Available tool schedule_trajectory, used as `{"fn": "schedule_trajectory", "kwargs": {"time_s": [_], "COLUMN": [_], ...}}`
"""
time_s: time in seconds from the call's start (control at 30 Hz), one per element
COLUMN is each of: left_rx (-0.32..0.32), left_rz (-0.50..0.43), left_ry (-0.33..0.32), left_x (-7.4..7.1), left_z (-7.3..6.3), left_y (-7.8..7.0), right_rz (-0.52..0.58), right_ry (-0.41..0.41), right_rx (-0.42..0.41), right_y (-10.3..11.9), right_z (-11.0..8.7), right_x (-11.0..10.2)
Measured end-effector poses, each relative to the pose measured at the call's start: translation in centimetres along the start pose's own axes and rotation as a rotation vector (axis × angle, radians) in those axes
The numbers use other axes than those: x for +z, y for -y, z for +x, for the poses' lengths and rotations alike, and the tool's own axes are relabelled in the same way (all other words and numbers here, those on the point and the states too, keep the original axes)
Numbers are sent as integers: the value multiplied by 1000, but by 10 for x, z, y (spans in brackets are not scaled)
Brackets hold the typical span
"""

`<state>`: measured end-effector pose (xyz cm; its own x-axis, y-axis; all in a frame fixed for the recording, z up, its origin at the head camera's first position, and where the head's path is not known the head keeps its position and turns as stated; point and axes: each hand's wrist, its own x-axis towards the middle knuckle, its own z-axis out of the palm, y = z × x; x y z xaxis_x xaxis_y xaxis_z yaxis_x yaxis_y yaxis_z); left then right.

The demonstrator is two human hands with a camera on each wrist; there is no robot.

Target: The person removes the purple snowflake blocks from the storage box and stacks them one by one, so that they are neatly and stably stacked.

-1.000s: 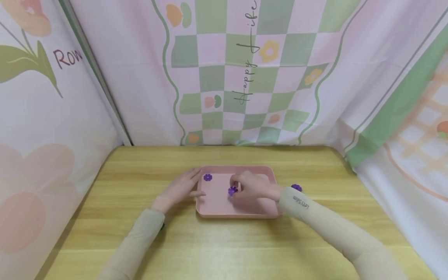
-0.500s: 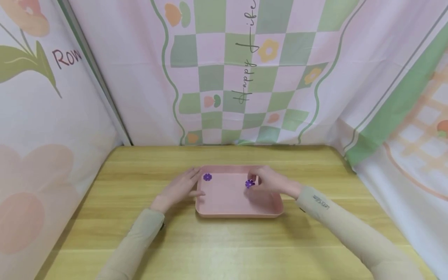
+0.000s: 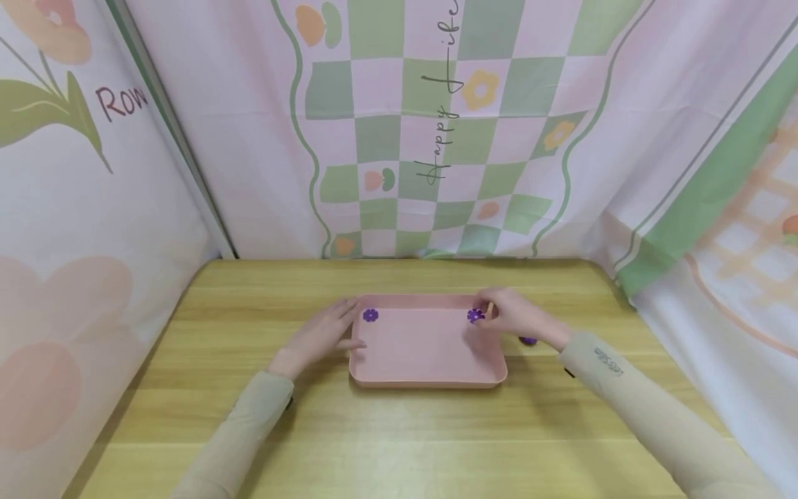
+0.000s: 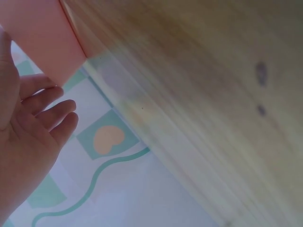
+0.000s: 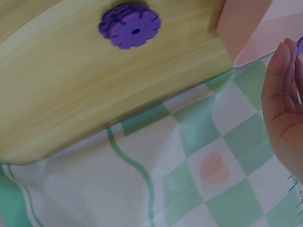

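Observation:
A shallow pink tray (image 3: 424, 346) sits on the table in the head view. One purple flower-shaped disc (image 3: 370, 315) lies in its back left corner. My right hand (image 3: 520, 317) pinches another purple flower-shaped disc (image 3: 476, 316) between thumb and fingers at the tray's back right corner. Whether that disc touches the tray floor I cannot tell. With fingers extended, my left hand (image 3: 319, 338) rests against the tray's left rim, its thumb over the inside. In the left wrist view, the left hand's fingers (image 4: 49, 106) are beside the pink tray wall (image 4: 45, 38).
Right of the tray, a small stack of purple notched discs (image 5: 135, 28) stands on the wooden table (image 3: 374, 443); the right forearm partly covers it in the head view. A checkered curtain (image 3: 430, 138) hangs behind the table's back edge.
My right hand has carried the pinched disc from the tray's middle rightward and back to the far right corner. The left hand and tray have stayed put.

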<state>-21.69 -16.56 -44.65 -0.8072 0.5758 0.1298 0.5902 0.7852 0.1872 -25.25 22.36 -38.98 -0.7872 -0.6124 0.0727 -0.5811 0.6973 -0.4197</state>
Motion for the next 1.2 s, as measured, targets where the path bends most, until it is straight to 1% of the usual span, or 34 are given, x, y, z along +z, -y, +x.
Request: {"fn": "schedule_trajectory", "kwargs": {"time_s": [0.17, 0.37, 0.57, 0.7, 1.07, 1.2], "left_rx": [8, 26, 8, -1, 3, 15], "left_rz": [-5, -3, -32, -42, -41, -32], "left_ry": [-15, -43, -37, -26, -29, -41], "left_x": [0, 2, 0, 0, -1, 0], "left_z": [-1, -1, -2, -2, -1, -1], "left_y": [0, 0, -1, -1, -1, -1], "right_rz": [-12, -41, -44, -38, -70, -66], "right_ry": [-5, -43, -70, -64, -78, -77], "right_rx": [25, 49, 82, 98, 150, 172], "right_y": [-9, -22, -33, -38, -58, -65], "right_z": [-9, -19, -30, -38, -51, -56], "right_x": [-7, -11, -14, -15, -11, -9]}}
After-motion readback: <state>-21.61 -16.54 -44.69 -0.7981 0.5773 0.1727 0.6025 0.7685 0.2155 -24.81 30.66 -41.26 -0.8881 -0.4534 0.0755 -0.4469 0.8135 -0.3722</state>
